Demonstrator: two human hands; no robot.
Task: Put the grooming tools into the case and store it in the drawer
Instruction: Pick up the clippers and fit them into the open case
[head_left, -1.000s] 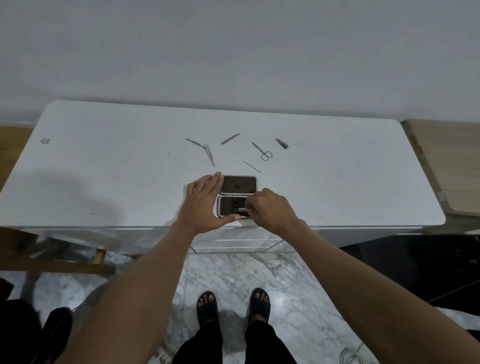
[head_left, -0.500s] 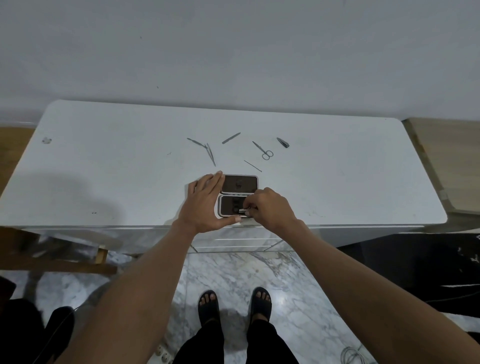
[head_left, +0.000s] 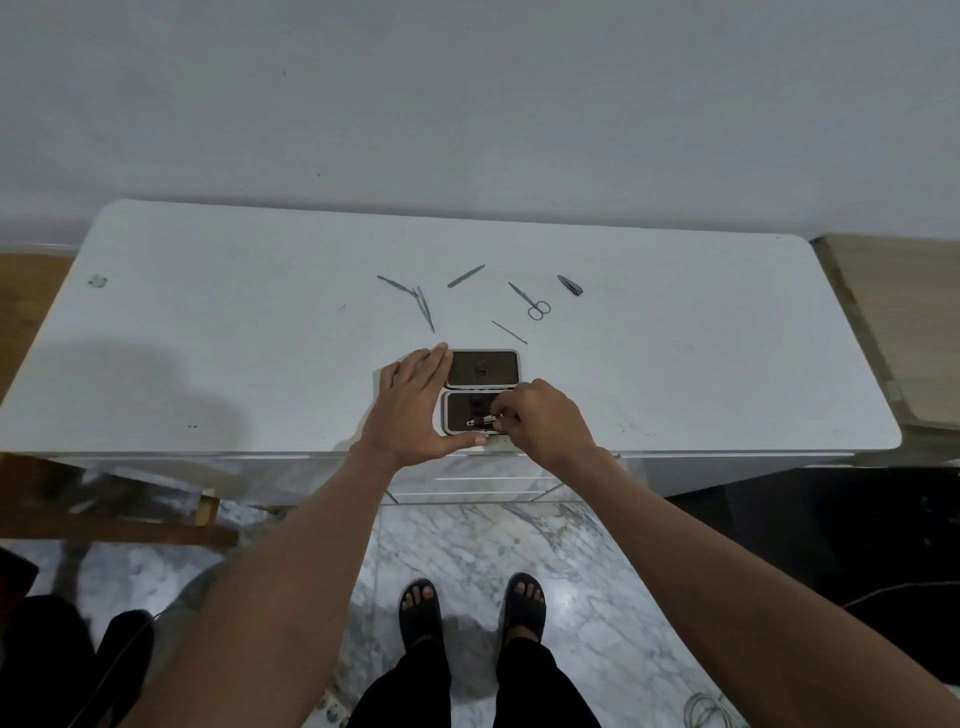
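Note:
The small grooming case (head_left: 482, 369) lies open near the front edge of the white table (head_left: 208, 343), its two dark-lined halves one behind the other. My left hand (head_left: 415, 410) lies flat against the case's left side, thumb along its front edge. My right hand (head_left: 540, 418) pinches a small silver tool (head_left: 480, 422) lying across the near half. Loose on the table behind the case are small scissors (head_left: 531, 301), a nail clipper (head_left: 570, 285), a flat file (head_left: 466, 276), tweezers (head_left: 426, 309), a thin pick (head_left: 509, 332) and another slim tool (head_left: 396, 285).
A closed white drawer front (head_left: 483, 483) shows under the table edge just below my hands. A wooden surface (head_left: 904, 322) adjoins the table on the right, and a wooden frame (head_left: 119, 525) stands lower left. My feet are on the marble floor.
My right hand has shifted slightly on the near half of the case, and the silver tool now lies more exposed across the lining. My left hand has stayed put.

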